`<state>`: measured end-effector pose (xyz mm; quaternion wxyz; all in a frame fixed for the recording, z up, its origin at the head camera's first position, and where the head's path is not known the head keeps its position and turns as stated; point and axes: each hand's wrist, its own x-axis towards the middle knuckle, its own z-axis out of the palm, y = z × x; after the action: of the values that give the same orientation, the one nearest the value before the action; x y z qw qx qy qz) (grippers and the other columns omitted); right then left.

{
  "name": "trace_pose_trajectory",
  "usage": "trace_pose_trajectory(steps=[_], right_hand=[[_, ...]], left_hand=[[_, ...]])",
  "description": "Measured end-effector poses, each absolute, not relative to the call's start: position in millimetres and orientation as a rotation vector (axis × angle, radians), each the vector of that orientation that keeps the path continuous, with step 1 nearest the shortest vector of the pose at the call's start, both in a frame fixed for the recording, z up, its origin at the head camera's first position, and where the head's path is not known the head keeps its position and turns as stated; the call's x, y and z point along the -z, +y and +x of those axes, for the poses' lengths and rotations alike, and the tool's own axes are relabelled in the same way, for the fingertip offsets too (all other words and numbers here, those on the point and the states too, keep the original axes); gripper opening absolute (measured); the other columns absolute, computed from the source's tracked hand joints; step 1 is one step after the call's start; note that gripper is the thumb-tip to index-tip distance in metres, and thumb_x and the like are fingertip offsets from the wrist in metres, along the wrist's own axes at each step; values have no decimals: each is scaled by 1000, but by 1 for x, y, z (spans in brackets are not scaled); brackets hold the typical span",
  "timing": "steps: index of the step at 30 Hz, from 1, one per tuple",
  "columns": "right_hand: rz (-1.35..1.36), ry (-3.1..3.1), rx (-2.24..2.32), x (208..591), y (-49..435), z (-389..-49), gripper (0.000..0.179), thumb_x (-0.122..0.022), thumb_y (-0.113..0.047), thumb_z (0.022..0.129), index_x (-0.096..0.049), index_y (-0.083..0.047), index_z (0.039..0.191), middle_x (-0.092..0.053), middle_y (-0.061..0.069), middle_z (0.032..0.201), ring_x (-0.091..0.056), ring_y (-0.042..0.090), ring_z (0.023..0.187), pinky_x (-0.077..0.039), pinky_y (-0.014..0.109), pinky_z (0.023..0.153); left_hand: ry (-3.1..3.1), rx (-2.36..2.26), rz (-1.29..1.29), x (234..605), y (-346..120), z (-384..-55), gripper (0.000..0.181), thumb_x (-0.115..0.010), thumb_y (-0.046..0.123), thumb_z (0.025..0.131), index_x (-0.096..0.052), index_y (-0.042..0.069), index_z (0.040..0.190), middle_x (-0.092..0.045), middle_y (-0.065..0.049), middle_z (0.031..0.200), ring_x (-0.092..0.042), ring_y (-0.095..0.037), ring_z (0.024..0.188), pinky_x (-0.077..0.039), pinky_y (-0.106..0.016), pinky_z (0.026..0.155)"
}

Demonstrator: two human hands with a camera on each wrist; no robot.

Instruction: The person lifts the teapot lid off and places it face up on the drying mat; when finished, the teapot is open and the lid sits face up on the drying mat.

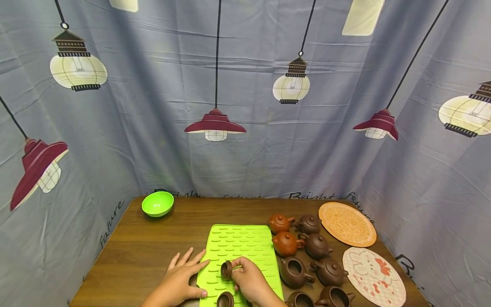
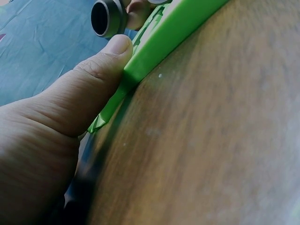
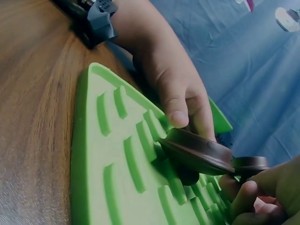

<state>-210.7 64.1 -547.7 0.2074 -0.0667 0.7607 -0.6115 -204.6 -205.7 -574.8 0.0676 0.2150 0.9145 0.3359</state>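
– Hands 1st: L hand (image 1: pixel 177 275) is spread, holding nothing, fingertips & thumb on the left edge of the green drying mat (image 1: pixel 245 241). R hand (image 1: pixel 249 279) pinches a small brown teapot lid (image 1: pixel 226 270) btwn thumb & fingers.
– Where's that lid exactly?
– At the mat's near half, tipped on edge, hollow side facing L hand. Can't tell if it touches the mat.
– Anything close by?
– Yep, 2nd lid (image 1: pixel 225 299) just nearer the person, on the mat, hollow side up; looks knob-down in the R wrist view.
– OK, how to do this bit well?
– IMO: light pinch at the rim, no hard squeeze, smooth round stuff prob. slips. L hand should steady the mat edge so it doesn't skid. If setting down, go slow & level, away from the 2nd lid; a knock might chip both.
– And on the right?
– Open-topped teapot (image 1: pixel 293 277) just beside the mat. Mind it w/ the R forearm.
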Motion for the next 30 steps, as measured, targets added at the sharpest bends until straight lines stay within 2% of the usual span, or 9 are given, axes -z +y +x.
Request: trace_pose_trajectory(steps=[7,17,24,30], right_hand=[[-186,2168,1663,551,58,-208,13,-57,-3,102,-65,-9,110,-70,8,83,-52,16,54,-41,28,49],[-280,2366,1516,551,54,-206,8,-67,-11,101,-67,-19,101,-66,-1,81,-54,14,60,-44,27,54],[-295,2450,1461,550,52,-206,5,-67,-13,101,-67,-17,98,-64,-4,82,-55,14,68,-43,26,60],[-246,2425,1463,548,54,-207,9,-62,-8,100,-67,-14,96,-61,0,82,-55,19,71,-42,31,61]], left_hand=[[2756,-1019,650,576,-206,-204,94,-77,69,76,-56,19,154,-36,-9,170,-15,-55,157,4,-78,115],[2784,-1007,641,581,-206,-207,96,-76,71,75,-56,20,154,-35,-8,170,-16,-53,157,4,-76,116],[2776,-1015,632,579,-206,-207,96,-77,69,74,-56,20,154,-34,-8,170,-15,-54,157,6,-76,116],[2769,-1019,633,580,-206,-206,96,-77,70,75,-56,20,154,-35,-8,170,-16,-54,157,5,-76,116]])
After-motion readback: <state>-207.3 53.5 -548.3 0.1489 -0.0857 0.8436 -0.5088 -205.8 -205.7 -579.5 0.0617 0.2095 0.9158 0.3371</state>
